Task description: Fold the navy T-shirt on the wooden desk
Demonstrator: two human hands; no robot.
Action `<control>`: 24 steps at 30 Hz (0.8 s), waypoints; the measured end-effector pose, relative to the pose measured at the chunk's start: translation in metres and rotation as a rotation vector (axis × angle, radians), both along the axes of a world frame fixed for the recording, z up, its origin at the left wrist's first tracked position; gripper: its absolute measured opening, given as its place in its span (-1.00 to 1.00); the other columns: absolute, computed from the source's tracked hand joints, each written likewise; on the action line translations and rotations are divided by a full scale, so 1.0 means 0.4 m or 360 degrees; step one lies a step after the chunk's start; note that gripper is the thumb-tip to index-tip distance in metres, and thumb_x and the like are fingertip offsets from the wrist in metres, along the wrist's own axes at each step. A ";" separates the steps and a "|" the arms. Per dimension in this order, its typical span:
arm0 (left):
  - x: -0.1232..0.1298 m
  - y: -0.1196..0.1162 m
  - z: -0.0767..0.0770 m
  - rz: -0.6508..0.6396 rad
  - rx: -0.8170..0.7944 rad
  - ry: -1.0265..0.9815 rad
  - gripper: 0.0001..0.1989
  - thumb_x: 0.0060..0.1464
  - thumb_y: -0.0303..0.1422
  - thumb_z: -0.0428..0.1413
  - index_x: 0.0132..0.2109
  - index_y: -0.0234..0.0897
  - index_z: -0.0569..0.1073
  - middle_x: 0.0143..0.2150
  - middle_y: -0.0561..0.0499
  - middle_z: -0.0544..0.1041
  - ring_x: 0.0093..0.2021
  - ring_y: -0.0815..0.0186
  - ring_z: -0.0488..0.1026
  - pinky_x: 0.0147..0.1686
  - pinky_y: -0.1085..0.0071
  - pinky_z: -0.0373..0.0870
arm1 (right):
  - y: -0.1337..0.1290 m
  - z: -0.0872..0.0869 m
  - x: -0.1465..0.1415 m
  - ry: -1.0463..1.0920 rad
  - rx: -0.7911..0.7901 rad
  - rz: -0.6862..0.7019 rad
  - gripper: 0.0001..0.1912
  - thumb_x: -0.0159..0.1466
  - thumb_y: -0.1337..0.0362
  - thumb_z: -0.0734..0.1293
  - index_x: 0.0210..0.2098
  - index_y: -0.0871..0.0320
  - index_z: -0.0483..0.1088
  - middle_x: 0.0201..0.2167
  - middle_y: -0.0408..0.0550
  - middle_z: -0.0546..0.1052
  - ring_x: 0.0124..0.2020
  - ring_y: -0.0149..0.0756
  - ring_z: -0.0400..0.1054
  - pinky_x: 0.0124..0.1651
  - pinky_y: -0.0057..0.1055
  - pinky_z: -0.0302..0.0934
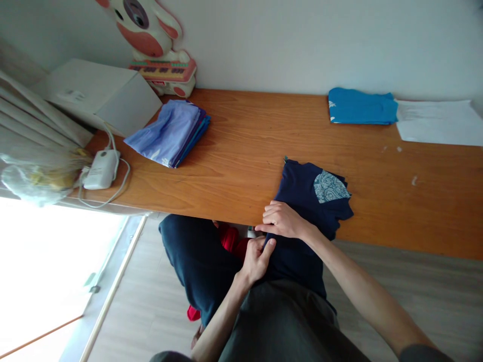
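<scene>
A navy garment [298, 183] with a light patterned patch lies partly on the wooden table and hangs over its front edge toward my lap. My left hand [257, 259] pinches the hanging part just below the table edge, thumb on top. Just above it, my right hand [283, 219] rests on the garment at the edge, its fingers curled on the cloth and one finger pointing left. The cloth under both palms is hidden.
Folded purple and blue cloths [166, 131] lie at the left of the table [241, 151], beside a white box [101, 95], a white adapter with cable [101, 168] and a cow toy keyboard [162, 70]. A folded blue cloth [362, 106] and white paper [437, 120] lie back right.
</scene>
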State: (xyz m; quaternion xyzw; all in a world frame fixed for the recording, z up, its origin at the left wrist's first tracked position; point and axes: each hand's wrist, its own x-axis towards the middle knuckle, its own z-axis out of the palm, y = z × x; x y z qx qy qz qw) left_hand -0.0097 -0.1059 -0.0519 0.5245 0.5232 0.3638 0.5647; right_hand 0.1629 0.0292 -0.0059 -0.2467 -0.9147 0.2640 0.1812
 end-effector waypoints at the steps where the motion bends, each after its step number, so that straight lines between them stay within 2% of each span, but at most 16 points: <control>1: 0.000 -0.009 0.005 0.0019 -0.0016 -0.0013 -0.27 0.53 0.22 0.06 -0.47 -0.20 0.22 -0.48 0.07 0.24 -0.41 0.34 0.11 -0.33 0.26 0.03 | 0.000 0.000 0.001 0.0006 0.0004 -0.0001 -0.38 0.67 0.01 0.38 -0.51 0.11 0.52 -0.48 -0.11 0.61 -0.34 -0.26 0.37 -0.10 -0.23 0.04; 4: -0.003 -0.037 0.018 0.0057 -0.0050 -0.0065 -0.28 0.54 0.20 0.06 -0.48 -0.20 0.25 -0.47 0.05 0.28 -0.42 0.32 0.15 -0.32 0.24 0.05 | 0.001 -0.001 0.003 0.0024 0.0001 -0.0005 -0.36 0.69 0.00 0.35 -0.52 0.10 0.50 -0.50 -0.12 0.59 -0.35 -0.26 0.36 -0.11 -0.23 0.04; 7: -0.013 -0.080 0.019 -0.0013 0.0026 -0.0091 -0.25 0.56 0.18 0.03 -0.52 -0.17 0.16 -0.51 0.06 0.19 -0.43 0.31 0.11 -0.32 0.22 0.05 | 0.010 -0.005 0.007 0.0036 -0.0021 -0.0086 -0.35 0.69 0.00 0.35 -0.53 0.09 0.47 -0.51 -0.12 0.57 -0.36 -0.26 0.35 -0.09 -0.24 0.06; 10: -0.022 -0.124 -0.001 -0.0145 0.0000 -0.0092 -0.22 0.55 0.21 0.01 -0.54 -0.17 0.09 -0.55 0.07 0.12 -0.45 0.31 0.09 -0.33 0.22 0.03 | 0.022 -0.009 0.011 0.0037 -0.0014 -0.0171 -0.36 0.67 0.00 0.37 -0.54 0.09 0.44 -0.52 -0.13 0.56 -0.37 -0.26 0.34 -0.08 -0.24 0.06; 12: -0.023 -0.134 -0.021 -0.0096 -0.0127 -0.0067 -0.20 0.51 0.28 0.04 -0.53 -0.18 0.12 -0.53 0.08 0.15 -0.44 0.34 0.08 -0.35 0.26 0.01 | 0.025 -0.009 0.012 0.0009 0.0010 -0.0161 -0.37 0.66 0.00 0.39 -0.54 0.09 0.44 -0.52 -0.13 0.56 -0.37 -0.26 0.34 -0.08 -0.24 0.06; 15: -0.010 -0.095 -0.047 -0.0006 -0.0209 -0.0035 -0.20 0.39 0.42 0.05 -0.46 -0.19 0.25 -0.48 0.09 0.23 -0.41 0.34 0.11 -0.35 0.31 0.01 | 0.024 -0.007 0.010 -0.0019 0.0032 -0.0138 -0.38 0.66 0.01 0.40 -0.53 0.10 0.46 -0.52 -0.13 0.56 -0.36 -0.25 0.35 -0.08 -0.23 0.06; 19: 0.016 0.021 -0.049 -0.0064 -0.0061 0.0064 -0.16 0.30 0.53 0.00 -0.38 -0.21 0.37 -0.44 0.04 0.37 -0.41 0.32 0.18 -0.36 0.32 0.04 | 0.018 -0.007 0.009 -0.0024 0.0027 -0.0130 -0.38 0.66 0.03 0.39 -0.53 0.10 0.46 -0.51 -0.13 0.57 -0.36 -0.25 0.34 -0.09 -0.22 0.06; 22: 0.031 0.082 -0.033 -0.0087 0.0011 0.0135 -0.16 0.37 0.50 -0.10 -0.45 -0.17 0.32 -0.50 0.01 0.37 -0.45 0.29 0.22 -0.38 0.29 0.08 | 0.019 -0.011 0.010 -0.0045 0.0011 -0.0112 -0.36 0.67 0.04 0.37 -0.55 0.09 0.44 -0.52 -0.12 0.57 -0.37 -0.25 0.32 -0.08 -0.22 0.06; 24: 0.037 0.093 -0.020 -0.0098 0.0028 0.0175 -0.17 0.45 0.44 -0.16 -0.50 -0.14 0.27 -0.56 0.00 0.34 -0.49 0.30 0.21 -0.39 0.28 0.08 | 0.020 -0.014 0.010 -0.0040 0.0006 -0.0114 -0.35 0.68 0.03 0.35 -0.55 0.09 0.44 -0.52 -0.12 0.57 -0.37 -0.25 0.32 -0.09 -0.21 0.06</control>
